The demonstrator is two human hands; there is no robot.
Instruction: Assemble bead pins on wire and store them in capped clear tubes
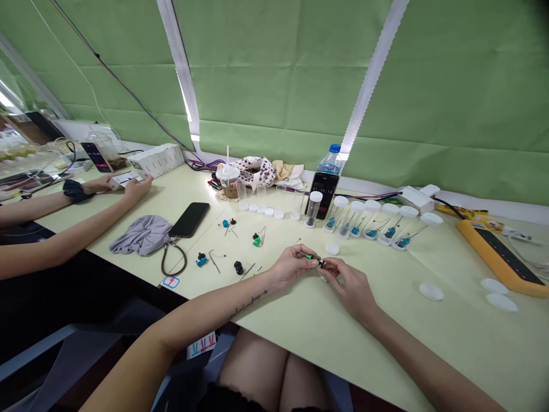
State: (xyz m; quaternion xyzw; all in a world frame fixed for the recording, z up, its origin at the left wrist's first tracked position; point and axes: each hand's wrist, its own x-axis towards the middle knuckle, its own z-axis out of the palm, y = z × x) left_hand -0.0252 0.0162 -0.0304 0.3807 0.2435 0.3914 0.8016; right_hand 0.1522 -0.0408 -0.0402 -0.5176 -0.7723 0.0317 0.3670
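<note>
Near the middle of the table, my left hand (pixel 292 266) pinches a small green part (pixel 309 256) with thin metal wire on it. My right hand (pixel 349 284) meets it from the right, its fingers closed on the black end (pixel 321 263) of the same piece. A thin metal rod hangs below the fingertips. To the left lie a green and black piece (pixel 257 240), a black piece (pixel 238 267) and blue and black pieces (pixel 201 260), with bent metal pins. A white cap (pixel 332 249) lies just beyond my hands.
Clear tubes (pixel 314 210) with white lids, several holding blue parts, stand behind my hands. A phone (pixel 321 193) leans on a bottle (pixel 330 161). At right are loose lids (pixel 431 292) and an orange power strip (pixel 500 257). Another person's hands (pixel 136 187) hold something white at left.
</note>
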